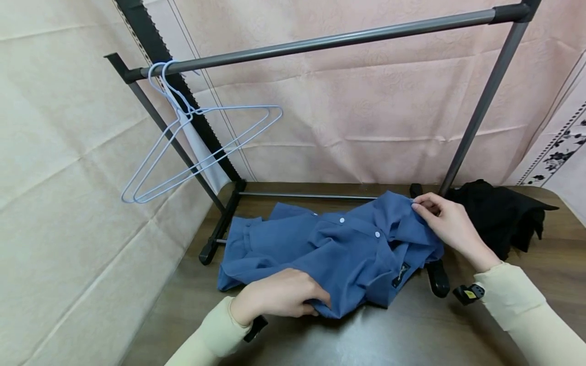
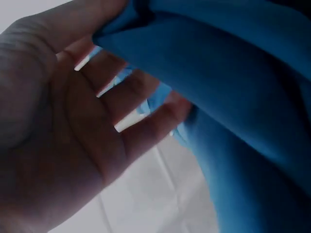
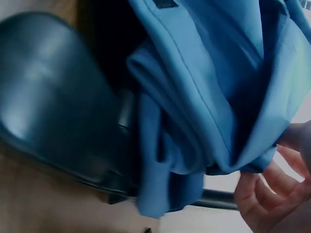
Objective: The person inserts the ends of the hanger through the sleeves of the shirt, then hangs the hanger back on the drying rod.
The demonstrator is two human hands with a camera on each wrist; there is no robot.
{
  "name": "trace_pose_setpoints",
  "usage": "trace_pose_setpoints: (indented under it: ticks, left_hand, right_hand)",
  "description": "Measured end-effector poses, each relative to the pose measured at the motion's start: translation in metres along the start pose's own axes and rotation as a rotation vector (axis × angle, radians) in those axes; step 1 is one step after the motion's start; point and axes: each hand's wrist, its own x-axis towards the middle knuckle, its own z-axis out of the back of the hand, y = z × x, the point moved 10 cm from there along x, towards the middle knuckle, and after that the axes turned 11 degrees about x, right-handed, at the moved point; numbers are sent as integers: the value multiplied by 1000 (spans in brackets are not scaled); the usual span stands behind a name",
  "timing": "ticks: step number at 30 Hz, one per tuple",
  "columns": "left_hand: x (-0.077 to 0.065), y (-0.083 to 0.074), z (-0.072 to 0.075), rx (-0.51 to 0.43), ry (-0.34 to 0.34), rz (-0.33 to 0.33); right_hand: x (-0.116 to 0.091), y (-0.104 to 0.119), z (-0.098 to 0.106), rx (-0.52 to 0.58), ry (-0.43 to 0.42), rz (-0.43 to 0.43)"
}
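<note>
Pinched by left hand (image 1: 285,295) at lower centre, by right hand (image 1: 446,223) right of centre: blue white-buttoned cloth shirt (image 1: 322,249), long axis left-right, labelled end nearer right hand.

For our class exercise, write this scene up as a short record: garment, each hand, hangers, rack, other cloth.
garment: blue shirt, rumpled, white buttons showing
left hand: holds the shirt's near edge
right hand: pinches the shirt's right end
hangers: two, light blue, bare, on the rail
rack: dark frame
other cloth: black cloth, crumpled
</note>
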Motion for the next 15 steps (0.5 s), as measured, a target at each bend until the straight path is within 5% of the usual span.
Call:
trace_pose_setpoints:
  ticks: [4, 8, 15]
  left_hand:
    - [4, 0, -7, -8, 61, 13]
    - [2, 4, 13, -21, 51, 27]
    - [17, 30, 98, 78, -264, 55]
  right_hand:
    - [-4, -6, -15, 0, 79, -19]
    - [-12, -7, -7, -9, 80, -35]
    - [-35, -17, 34, -26, -26, -66]
